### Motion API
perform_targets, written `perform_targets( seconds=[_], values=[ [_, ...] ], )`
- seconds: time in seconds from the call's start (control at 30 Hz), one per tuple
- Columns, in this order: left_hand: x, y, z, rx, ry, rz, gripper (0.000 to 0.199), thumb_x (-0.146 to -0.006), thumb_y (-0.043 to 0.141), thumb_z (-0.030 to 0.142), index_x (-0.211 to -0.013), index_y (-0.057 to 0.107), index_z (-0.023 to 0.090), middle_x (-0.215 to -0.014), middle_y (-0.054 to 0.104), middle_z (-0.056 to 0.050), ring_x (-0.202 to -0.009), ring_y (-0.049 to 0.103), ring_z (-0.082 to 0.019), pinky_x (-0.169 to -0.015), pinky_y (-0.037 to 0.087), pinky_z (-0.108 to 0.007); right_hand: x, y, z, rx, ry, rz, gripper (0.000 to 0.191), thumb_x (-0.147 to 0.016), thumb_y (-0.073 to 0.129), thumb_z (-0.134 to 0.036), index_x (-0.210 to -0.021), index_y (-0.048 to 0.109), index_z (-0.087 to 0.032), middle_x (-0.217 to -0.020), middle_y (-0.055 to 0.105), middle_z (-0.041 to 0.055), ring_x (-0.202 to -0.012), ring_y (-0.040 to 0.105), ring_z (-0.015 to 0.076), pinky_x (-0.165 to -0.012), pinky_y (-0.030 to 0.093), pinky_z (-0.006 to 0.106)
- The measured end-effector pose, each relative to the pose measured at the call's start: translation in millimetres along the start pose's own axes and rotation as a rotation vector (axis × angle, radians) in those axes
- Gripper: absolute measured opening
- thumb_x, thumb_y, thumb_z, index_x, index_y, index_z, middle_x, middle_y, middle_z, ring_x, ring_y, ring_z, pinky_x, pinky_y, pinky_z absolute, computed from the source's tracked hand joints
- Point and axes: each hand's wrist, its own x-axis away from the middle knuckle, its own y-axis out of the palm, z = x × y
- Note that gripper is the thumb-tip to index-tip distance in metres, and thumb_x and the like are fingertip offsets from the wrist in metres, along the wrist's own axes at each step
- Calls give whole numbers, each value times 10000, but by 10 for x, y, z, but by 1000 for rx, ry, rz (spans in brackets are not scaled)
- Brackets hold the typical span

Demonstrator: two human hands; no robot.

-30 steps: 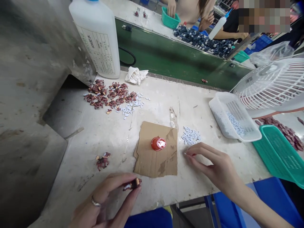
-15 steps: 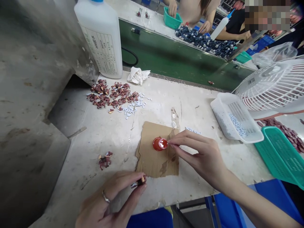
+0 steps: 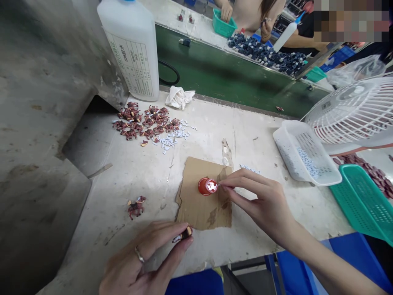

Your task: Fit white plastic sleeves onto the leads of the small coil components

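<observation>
Between thumb and forefinger of my left hand (image 3: pixel 147 258) is a small toy horse (image 3: pixel 185 234), largely covered by the fingers, with brown, black and tan parts visible. My right hand (image 3: pixel 260 194) is pinched closed at the edge of a red cap (image 3: pixel 203 187) that has a shiny wet surface on top. Whatever those fingertips hold is too small to make out. The cap stands on a torn piece of cardboard (image 3: pixel 193 211). Another brown toy horse (image 3: pixel 136 207) stands on the table to the left of the cardboard.
Behind lie a pile of brown toy horses (image 3: pixel 153 123), small pale-blue pieces (image 3: pixel 170 141), a crumpled white cloth (image 3: pixel 179 97) and a large white bottle (image 3: pixel 135 53). On the right are a white basket (image 3: pixel 282 151), a green basket (image 3: pixel 353 192) and a fan (image 3: pixel 353 110). Co-workers sit beyond the green belt (image 3: pixel 215 69).
My left hand has shifted slightly right with the toy horse, which is turned a little. My right hand stays at the cap. Across the belt, a co-worker's hand has risen from the dark pile.
</observation>
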Motion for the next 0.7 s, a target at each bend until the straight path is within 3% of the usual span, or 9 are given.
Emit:
perform_targets(
  seconds=[0.13, 0.23, 0.37, 0.7],
  values=[
    [-2, 20, 63, 26, 20, -41, 167, -927, 672, 206, -1064, 664, 300, -989, 744, 118, -838, 705, -7, -846, 538, -50, 51, 27, -176, -149, 27, 60, 200, -936, 662, -92, -1023, 753, -248, -938, 766, 49, -853, 719, 197, -708, 614, 339],
    [-11, 31, 98, 42, 40, -55, 168, -922, 683, 208, -1064, 657, 293, -981, 735, 127, -851, 692, 14, -847, 516, -25, 108, 83, -345, -332, 47, 26, 215, -911, 690, -69, -1011, 763, -245, -904, 772, 35, -831, 728, 179, -698, 622, 312],
    [-25, 53, 116, 67, 34, -67, 165, -935, 660, 208, -1073, 655, 300, -1003, 740, 119, -834, 701, -14, -857, 547, -76, 157, 181, -453, -479, 54, 5, 206, -904, 691, -49, -1005, 760, -214, -929, 778, 42, -850, 740, 162, -740, 631, 290],
    [-3, 63, 130, 66, 36, -55, 200, -926, 660, 178, -1081, 648, 305, -1008, 736, 129, -844, 705, -8, -871, 564, -73, 157, 252, -449, -489, 37, -22, 178, -929, 676, -79, -1027, 761, -201, -912, 769, 50, -818, 744, 142, -714, 639, 244]
  ],
)
